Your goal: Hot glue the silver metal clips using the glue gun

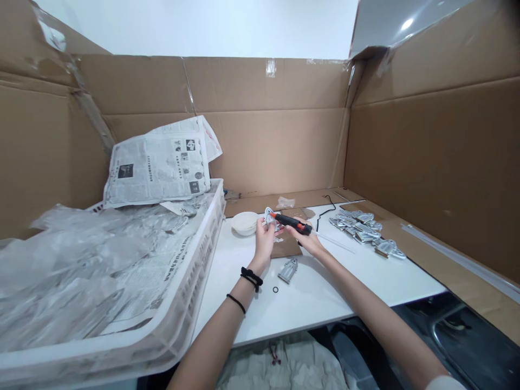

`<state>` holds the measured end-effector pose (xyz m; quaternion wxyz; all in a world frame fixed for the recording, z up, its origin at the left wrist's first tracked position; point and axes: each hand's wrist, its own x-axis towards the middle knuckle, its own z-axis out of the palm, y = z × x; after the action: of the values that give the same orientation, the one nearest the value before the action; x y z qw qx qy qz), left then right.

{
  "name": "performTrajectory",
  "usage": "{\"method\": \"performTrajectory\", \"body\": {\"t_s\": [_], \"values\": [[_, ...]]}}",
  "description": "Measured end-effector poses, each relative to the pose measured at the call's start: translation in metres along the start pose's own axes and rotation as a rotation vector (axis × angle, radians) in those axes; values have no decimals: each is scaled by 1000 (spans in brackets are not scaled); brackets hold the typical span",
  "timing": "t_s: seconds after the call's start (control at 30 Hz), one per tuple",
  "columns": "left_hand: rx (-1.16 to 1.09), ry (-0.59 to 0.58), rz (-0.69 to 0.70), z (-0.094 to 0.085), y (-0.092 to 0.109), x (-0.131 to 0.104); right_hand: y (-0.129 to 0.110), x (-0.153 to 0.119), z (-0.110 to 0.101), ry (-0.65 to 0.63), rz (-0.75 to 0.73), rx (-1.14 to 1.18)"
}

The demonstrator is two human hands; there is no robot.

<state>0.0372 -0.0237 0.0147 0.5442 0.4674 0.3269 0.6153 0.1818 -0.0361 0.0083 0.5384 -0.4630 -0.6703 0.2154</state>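
1 small silvery-white piece sits above flat brown cardboard sheet, left hand pinched closed on it; right hand fingers wrap black-and-orange glue gun, tip at piece. Risk: loose pinch lets piece twist, tip burns fingers.

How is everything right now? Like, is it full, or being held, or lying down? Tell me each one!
Left hand: closed on a silvery piece
Silvery piece: held up off the table
Right hand: gripping the glue gun
Glue gun: tip at the silvery piece
White crate: filled with plastic and newspaper
Lone metal piece: lying down
Metal pieces: heaped together
Black ring: lying flat
Black cord: bent
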Motion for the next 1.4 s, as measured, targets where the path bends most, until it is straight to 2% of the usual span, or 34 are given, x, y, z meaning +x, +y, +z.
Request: {"method": "performTrajectory", "body": {"t_s": [0.33,0.57,0.83,1.0,1.23,1.4], "values": [[79,-23,96,-1,-5,0,3,0,0,-1,23,-28],[82,-38,85,-3,-6,1,6,0,2,77,124,12],[87,-16,117,-1,-5,2,-6,-1,0,102,215,43],[77,-14,111,-2,-5,2,-12,-1,0,87,232,78],[85,-39,124,-3,-5,2,-7,-2,0,97,279,52],[88,-36,127,-3,-5,2,-7,-2,0,52,247,68]]}}
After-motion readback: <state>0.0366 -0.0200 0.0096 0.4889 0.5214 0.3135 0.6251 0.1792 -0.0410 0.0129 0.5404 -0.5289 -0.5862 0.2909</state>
